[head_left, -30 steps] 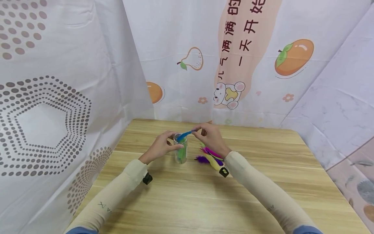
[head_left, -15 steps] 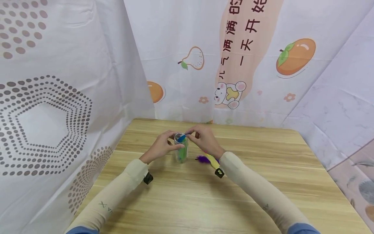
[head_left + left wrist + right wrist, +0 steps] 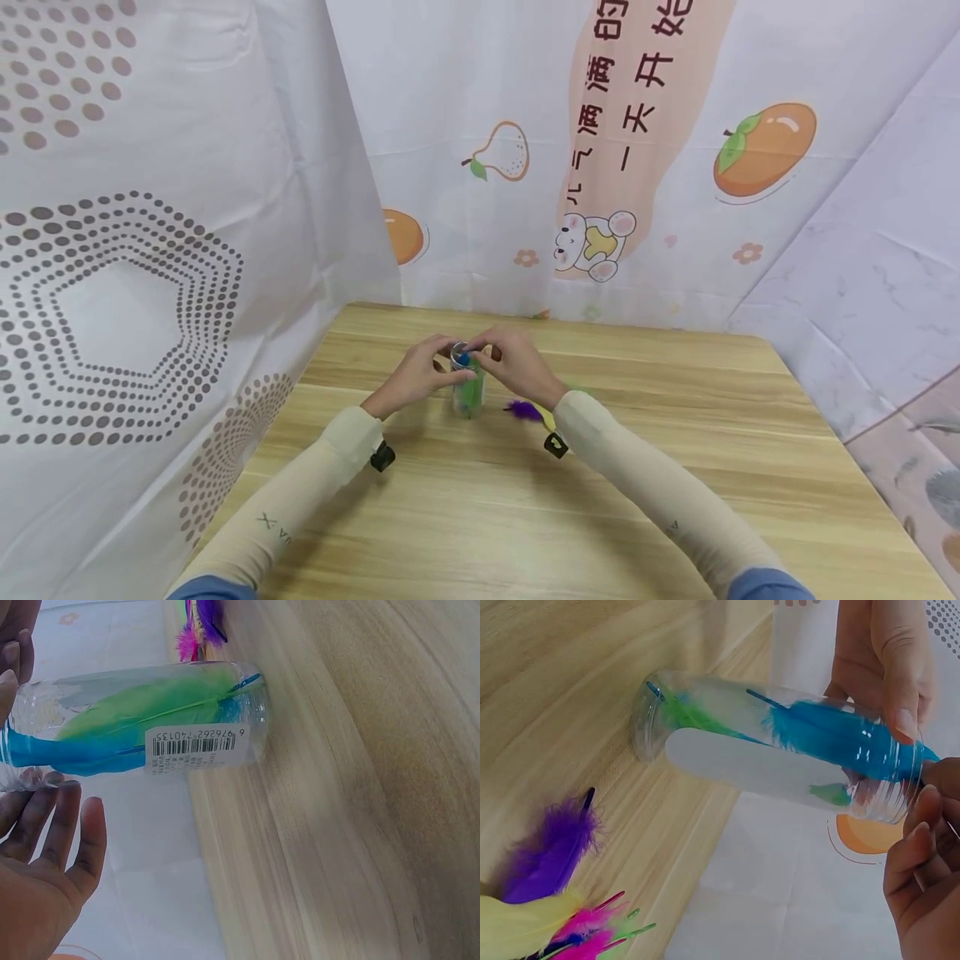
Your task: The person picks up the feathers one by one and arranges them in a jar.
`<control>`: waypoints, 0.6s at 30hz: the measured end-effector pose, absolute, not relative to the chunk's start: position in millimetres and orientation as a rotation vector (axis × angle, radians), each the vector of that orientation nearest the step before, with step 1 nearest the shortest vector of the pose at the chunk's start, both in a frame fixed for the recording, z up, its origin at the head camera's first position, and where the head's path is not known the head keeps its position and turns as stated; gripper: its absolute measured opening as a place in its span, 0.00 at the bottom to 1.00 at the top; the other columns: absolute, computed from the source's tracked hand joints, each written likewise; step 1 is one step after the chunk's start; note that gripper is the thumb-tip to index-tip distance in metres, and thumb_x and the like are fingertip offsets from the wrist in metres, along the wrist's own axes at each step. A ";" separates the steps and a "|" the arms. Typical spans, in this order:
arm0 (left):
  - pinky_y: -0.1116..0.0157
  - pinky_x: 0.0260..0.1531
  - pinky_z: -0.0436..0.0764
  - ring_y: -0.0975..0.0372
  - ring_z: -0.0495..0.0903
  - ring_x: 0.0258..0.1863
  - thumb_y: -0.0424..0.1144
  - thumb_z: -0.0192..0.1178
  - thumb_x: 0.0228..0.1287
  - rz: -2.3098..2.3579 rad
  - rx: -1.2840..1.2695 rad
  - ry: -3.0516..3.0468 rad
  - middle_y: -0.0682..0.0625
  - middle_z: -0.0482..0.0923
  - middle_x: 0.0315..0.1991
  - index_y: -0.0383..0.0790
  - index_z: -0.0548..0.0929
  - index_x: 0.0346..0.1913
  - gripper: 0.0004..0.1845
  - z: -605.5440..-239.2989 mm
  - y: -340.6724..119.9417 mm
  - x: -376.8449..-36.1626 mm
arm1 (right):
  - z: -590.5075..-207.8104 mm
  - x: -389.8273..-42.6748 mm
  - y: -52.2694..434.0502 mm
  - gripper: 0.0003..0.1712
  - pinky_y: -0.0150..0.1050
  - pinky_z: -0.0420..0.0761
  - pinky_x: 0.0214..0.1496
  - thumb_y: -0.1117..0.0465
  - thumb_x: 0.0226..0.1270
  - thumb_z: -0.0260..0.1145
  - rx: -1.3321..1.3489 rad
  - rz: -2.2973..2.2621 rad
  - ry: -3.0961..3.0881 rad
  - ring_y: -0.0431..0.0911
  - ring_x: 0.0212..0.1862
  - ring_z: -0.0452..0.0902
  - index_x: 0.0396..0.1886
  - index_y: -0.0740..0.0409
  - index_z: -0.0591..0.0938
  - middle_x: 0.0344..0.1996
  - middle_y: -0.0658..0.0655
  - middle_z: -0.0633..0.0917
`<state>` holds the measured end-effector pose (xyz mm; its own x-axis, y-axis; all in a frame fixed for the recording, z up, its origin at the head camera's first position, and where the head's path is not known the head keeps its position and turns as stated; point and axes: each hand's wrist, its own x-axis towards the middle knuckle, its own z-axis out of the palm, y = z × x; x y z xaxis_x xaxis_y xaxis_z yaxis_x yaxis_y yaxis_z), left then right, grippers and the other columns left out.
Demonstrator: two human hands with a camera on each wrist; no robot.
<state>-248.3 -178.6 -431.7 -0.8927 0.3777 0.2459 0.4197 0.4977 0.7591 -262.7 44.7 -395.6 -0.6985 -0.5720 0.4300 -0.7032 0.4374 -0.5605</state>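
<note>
A clear plastic jar (image 3: 468, 392) with a barcode label (image 3: 196, 741) stands on the wooden table (image 3: 675, 433). My left hand (image 3: 438, 367) holds it near the mouth, thumb on its side (image 3: 889, 675). Inside lie a green feather (image 3: 150, 705) and a blue feather (image 3: 840, 735). My right hand (image 3: 483, 354) sits at the jar's mouth with curled fingers (image 3: 922, 847), pinching the blue feather's last tip, which barely sticks out of the rim. The right hand hides most of the jar's opening in the head view.
Loose feathers lie on the table just right of the jar: a purple one (image 3: 522, 409), a yellow one (image 3: 517, 926) and pink ones (image 3: 592, 930). Printed cloth walls (image 3: 187, 208) close in the table on the left, back and right.
My right hand has moved left and down to the jar's mouth, and the blue feather has slid from sticking out sideways to lying almost wholly inside. The left hand has kept its hold.
</note>
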 end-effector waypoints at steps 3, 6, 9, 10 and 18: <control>0.61 0.46 0.83 0.62 0.78 0.49 0.58 0.71 0.63 -1.379 -0.710 -2.684 0.57 0.80 0.52 0.52 0.82 0.62 0.28 -432.0 -178.1 -247.7 | -396.1 -261.6 43.3 0.07 0.32 0.74 0.25 0.63 0.72 0.70 1.137 1.110 -2.542 0.39 0.24 0.72 0.46 0.56 0.90 0.41 0.50 0.89; 0.61 0.46 0.83 0.62 0.78 0.49 0.57 0.71 0.63 -1.382 -0.696 -2.683 0.57 0.79 0.52 0.51 0.82 0.62 0.27 -432.0 -177.9 -248.1 | -395.8 -260.9 42.2 0.07 0.32 0.74 0.27 0.63 0.73 0.69 1.147 1.116 -2.554 0.38 0.25 0.72 0.47 0.56 0.90 0.41 0.50 0.89; 0.60 0.46 0.83 0.61 0.78 0.49 0.57 0.72 0.63 -1.388 -0.689 -2.673 0.56 0.79 0.52 0.51 0.82 0.62 0.27 -431.2 -177.7 -248.5 | -394.8 -260.8 41.8 0.08 0.33 0.74 0.26 0.63 0.73 0.69 1.139 1.124 -2.550 0.39 0.24 0.72 0.47 0.57 0.90 0.41 0.50 0.89; 0.60 0.46 0.83 0.61 0.78 0.49 0.57 0.72 0.63 -1.387 -0.691 -2.670 0.56 0.79 0.52 0.51 0.82 0.62 0.27 -430.9 -177.6 -248.6 | -394.6 -260.8 41.8 0.08 0.33 0.74 0.26 0.63 0.74 0.69 1.135 1.126 -2.549 0.39 0.24 0.72 0.47 0.56 0.90 0.41 0.50 0.89; 0.59 0.46 0.84 0.61 0.78 0.50 0.60 0.71 0.62 -1.397 -0.700 -2.667 0.54 0.80 0.52 0.54 0.82 0.61 0.28 -433.5 -179.1 -249.4 | -396.7 -261.5 45.0 0.08 0.32 0.71 0.24 0.65 0.73 0.69 1.110 1.142 -2.536 0.38 0.22 0.70 0.48 0.56 0.90 0.42 0.49 0.89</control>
<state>-249.4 -179.1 -433.5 -0.8962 0.3677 0.2480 0.4133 0.4892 0.7680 -261.5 45.0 -396.7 -0.7158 -0.5686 0.4053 -0.6804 0.4372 -0.5881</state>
